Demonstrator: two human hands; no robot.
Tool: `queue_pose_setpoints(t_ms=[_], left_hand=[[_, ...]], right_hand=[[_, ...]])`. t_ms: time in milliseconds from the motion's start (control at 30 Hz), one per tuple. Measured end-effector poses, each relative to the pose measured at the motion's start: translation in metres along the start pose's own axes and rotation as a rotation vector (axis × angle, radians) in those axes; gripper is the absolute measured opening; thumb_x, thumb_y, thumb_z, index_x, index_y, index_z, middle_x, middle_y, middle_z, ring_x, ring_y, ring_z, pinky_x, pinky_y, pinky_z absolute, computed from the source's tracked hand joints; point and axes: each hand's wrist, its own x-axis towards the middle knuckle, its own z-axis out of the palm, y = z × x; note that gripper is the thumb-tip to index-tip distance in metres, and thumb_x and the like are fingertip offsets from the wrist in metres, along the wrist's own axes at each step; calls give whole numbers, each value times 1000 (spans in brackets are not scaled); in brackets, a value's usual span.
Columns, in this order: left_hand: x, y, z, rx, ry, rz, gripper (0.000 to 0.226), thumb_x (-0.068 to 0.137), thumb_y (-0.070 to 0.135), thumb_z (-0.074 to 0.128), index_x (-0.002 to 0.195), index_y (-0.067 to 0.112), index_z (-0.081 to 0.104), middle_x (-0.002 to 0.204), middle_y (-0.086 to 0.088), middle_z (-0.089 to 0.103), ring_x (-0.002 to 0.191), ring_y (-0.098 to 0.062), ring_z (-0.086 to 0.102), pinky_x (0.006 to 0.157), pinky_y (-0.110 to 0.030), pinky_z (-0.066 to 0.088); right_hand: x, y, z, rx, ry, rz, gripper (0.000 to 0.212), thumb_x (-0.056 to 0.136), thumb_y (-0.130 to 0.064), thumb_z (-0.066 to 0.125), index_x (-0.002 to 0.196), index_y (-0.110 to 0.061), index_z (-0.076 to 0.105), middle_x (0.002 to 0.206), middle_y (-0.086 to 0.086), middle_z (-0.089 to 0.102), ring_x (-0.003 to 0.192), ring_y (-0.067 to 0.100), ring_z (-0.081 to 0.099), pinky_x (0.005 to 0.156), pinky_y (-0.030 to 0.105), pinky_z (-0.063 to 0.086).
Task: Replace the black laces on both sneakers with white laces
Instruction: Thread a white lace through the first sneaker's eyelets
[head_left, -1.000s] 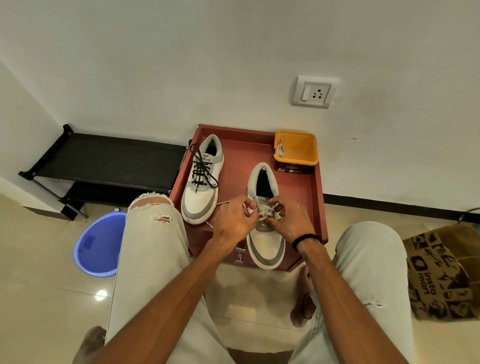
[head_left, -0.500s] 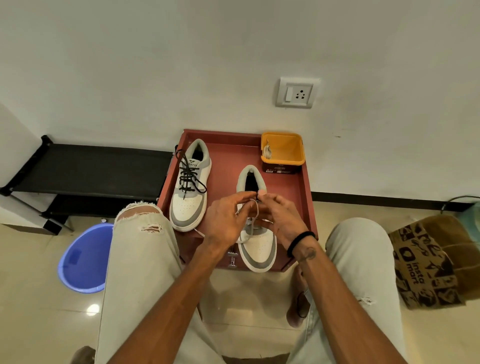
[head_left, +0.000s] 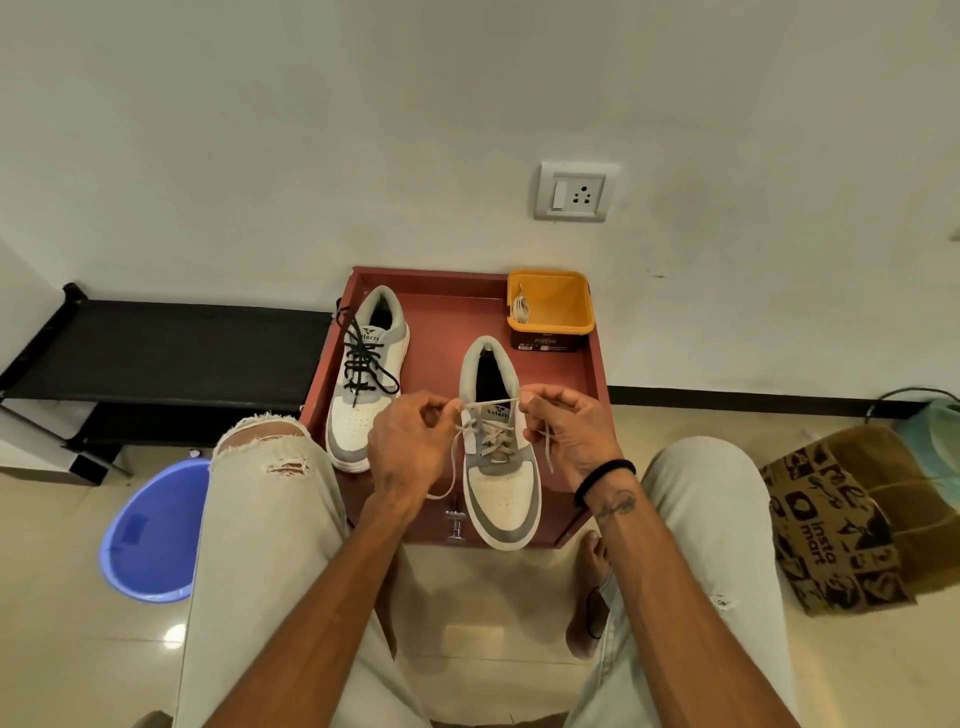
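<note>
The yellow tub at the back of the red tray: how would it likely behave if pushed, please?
The yellow tub looks like thin plastic holding only a coiled white lace, so probably light and slides easily. It stands fairly tall on the red tray, so a high push might tip it.

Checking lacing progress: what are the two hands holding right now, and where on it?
Both hold the white lace of the near sneaker: left hand and right hand each pinch one free end, stretched across the tongue.

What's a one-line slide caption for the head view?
Both hands pull a white lace taut across the right sneaker; left sneaker has black laces.
</note>
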Motion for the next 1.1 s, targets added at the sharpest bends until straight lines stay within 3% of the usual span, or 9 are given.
queue_pose_setpoints(t_ms=[100, 233, 367, 533, 633, 700, 833, 933, 1100], left_hand=[[-6, 1, 3, 96, 7, -14, 29, 95, 46, 69, 114, 25, 74, 110, 4, 66, 78, -6, 60, 69, -21, 47], [-11, 9, 12, -31, -155, 287, 42, 100, 43, 62, 139, 27, 61, 132, 6, 66, 101, -13, 68, 86, -33, 59], [-9, 10, 16, -113, -222, 235, 33, 96, 32, 71, 129, 28, 70, 114, 11, 76, 96, -4, 70, 85, -36, 60], [-3, 4, 8, -75, -72, 180, 19, 94, 28, 73, 112, 22, 78, 105, 6, 76, 89, -7, 67, 79, -32, 59], [-1, 4, 4, -43, -17, 66, 17, 95, 28, 72, 110, 24, 77, 104, 6, 76, 87, -5, 65, 75, -26, 55], [0, 2, 3, -31, 1, 41, 16, 95, 29, 70, 109, 24, 77, 105, 6, 75, 88, -5, 65, 78, -32, 59], [-2, 4, 6, 66, -24, 191, 31, 96, 41, 68, 123, 26, 72, 118, 6, 69, 98, -8, 66, 86, -33, 59], [-4, 9, 14, 27, -179, 320, 42, 95, 45, 68, 134, 29, 66, 127, 8, 69, 109, -9, 67, 94, -34, 58], [2, 10, 21, 11, -146, 308, 23, 96, 37, 70, 117, 32, 75, 108, 13, 76, 92, -5, 70, 83, -35, 59]], right_hand=[[0, -1, -1, -88, 16, -53, 15, 88, -1, 75, 102, 0, 75, 80, 11, 70, 60, 15, 53, 61, 30, 51], [-1, 5, 4, -331, -142, -105, 13, 93, -4, 71, 102, -10, 77, 91, 13, 76, 71, 16, 66, 71, 32, 58], [-2, 8, 3, -433, -141, -142, 11, 92, -7, 74, 101, -10, 77, 93, 12, 77, 76, 16, 69, 74, 30, 61], [-1, 6, 2, -440, -28, -170, 10, 88, -7, 78, 98, -5, 76, 84, 8, 75, 64, 6, 65, 62, 21, 54], [2, 5, -1, -443, 55, -184, 9, 88, -8, 78, 96, -6, 77, 87, 8, 77, 65, 2, 63, 64, 21, 54], [2, 3, -4, -474, 90, -208, 5, 88, -10, 78, 93, -11, 77, 88, 3, 77, 67, 1, 64, 68, 21, 56], [2, 3, -5, -595, 49, -246, 9, 90, -10, 75, 94, -16, 78, 91, -4, 77, 84, 8, 72, 77, 26, 59], [0, 1, -1, -636, -75, -258, 15, 92, -3, 71, 101, -14, 77, 97, -2, 77, 92, 8, 73, 81, 22, 59], [-1, -1, 2, -719, -65, -291, 15, 87, -8, 77, 89, -22, 71, 89, -4, 76, 83, 3, 73, 74, 15, 57]])
